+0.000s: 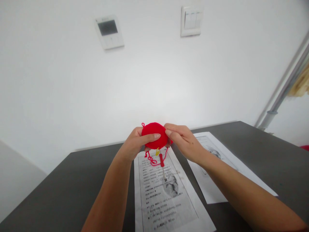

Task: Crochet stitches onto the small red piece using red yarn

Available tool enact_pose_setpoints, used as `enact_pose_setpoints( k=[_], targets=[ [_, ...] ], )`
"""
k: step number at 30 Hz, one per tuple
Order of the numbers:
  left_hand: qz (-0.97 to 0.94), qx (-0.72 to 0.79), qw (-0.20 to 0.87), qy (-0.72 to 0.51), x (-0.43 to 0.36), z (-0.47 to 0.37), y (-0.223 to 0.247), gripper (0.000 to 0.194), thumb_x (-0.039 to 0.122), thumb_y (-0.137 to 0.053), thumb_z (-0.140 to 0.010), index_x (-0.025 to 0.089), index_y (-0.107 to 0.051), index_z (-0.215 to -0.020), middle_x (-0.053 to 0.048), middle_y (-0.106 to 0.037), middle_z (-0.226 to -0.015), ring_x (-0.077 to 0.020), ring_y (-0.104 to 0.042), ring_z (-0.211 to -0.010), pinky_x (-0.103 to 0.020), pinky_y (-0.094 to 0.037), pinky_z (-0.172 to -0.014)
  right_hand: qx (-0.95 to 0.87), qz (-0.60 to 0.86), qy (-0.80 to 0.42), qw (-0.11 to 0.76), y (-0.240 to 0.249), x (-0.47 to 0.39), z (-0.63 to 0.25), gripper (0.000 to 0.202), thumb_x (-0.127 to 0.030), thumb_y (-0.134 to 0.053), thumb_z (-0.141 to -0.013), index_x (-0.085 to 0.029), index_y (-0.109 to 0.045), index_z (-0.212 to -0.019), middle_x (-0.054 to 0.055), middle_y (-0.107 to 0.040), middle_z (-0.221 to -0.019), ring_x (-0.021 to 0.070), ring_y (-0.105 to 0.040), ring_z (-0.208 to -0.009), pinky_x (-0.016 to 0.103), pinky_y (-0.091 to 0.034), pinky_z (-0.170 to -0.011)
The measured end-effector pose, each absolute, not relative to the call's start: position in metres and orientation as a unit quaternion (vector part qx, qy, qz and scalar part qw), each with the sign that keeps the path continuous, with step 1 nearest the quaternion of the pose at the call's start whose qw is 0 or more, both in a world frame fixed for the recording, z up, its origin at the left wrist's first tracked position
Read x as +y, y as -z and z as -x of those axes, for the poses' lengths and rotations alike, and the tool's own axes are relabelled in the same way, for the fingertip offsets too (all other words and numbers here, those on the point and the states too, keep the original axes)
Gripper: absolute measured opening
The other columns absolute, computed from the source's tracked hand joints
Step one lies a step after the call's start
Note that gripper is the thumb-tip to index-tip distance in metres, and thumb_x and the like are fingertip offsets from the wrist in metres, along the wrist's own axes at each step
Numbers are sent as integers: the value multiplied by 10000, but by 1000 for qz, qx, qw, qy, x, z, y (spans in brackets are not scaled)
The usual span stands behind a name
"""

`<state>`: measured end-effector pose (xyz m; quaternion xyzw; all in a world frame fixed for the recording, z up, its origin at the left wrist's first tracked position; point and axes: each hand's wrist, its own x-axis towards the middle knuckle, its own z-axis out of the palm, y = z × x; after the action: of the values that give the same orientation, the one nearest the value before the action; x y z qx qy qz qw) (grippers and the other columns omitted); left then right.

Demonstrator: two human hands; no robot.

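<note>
A round red crocheted piece [154,129] is held up above the table between both hands. My left hand [135,141] grips its left side, with the thumb lying across the front. My right hand [182,138] pinches its right edge between thumb and fingers. A small yellow marker [157,151] hangs at the lower edge. Loose red yarn [152,161] trails below. A crochet hook with a red handle [161,160] lies over a printed sheet [149,199], its metal shaft pointing toward me.
A second printed sheet [210,187] lies to the right on the dark table [72,193]. Behind the table rises a white wall with a control panel [109,32] and a light switch [191,21]. A grey pipe [287,87] runs at the right.
</note>
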<state>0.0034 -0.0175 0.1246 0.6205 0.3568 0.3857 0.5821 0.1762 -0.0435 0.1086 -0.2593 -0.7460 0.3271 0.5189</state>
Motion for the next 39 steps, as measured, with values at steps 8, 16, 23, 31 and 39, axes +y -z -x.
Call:
enact_pose_setpoints(
  k=[8,16,23,31,39],
  targets=[
    [-640,330,577,-384,-17,-2,-125,272,352,-776,-628,127,-624,-614,31,-551,-503,-61,-441,-449,-183,-299,-427,-746,262,-330,517,-108,-42,-176,277,-203,-386,-912,-204,-403,-635,-50,-429,-584,100,-403,-550,246,-322,-530],
    [-648,336,569,-379,-18,-3,-126,275,349,-782,-609,138,-606,-587,43,-517,-477,-63,-420,-432,-197,-296,-422,-749,268,-325,512,-109,-42,-176,294,-242,-386,-926,-205,-399,-634,-45,-421,-592,104,-390,-553,249,-315,-533],
    [-648,343,567,-375,-19,-4,-126,252,353,-768,-609,135,-647,-643,16,-584,-534,-84,-488,-479,-196,-335,-442,-741,278,-328,515,-108,-42,-177,261,-225,-392,-905,-206,-405,-645,-44,-412,-602,105,-399,-560,249,-323,-534],
    [-665,340,551,-373,-20,-4,-127,275,344,-740,-638,146,-569,-555,56,-466,-439,-49,-357,-407,-197,-241,-405,-741,274,-329,518,-108,-42,-176,271,-249,-392,-929,-202,-433,-665,-44,-420,-602,108,-405,-562,252,-332,-542],
    [-684,355,526,-361,-20,-3,-126,263,354,-721,-652,142,-582,-587,50,-473,-469,-52,-353,-424,-199,-244,-416,-737,282,-333,516,-108,-43,-176,263,-226,-389,-909,-206,-412,-647,-46,-391,-595,107,-389,-555,247,-318,-532]
  ],
)
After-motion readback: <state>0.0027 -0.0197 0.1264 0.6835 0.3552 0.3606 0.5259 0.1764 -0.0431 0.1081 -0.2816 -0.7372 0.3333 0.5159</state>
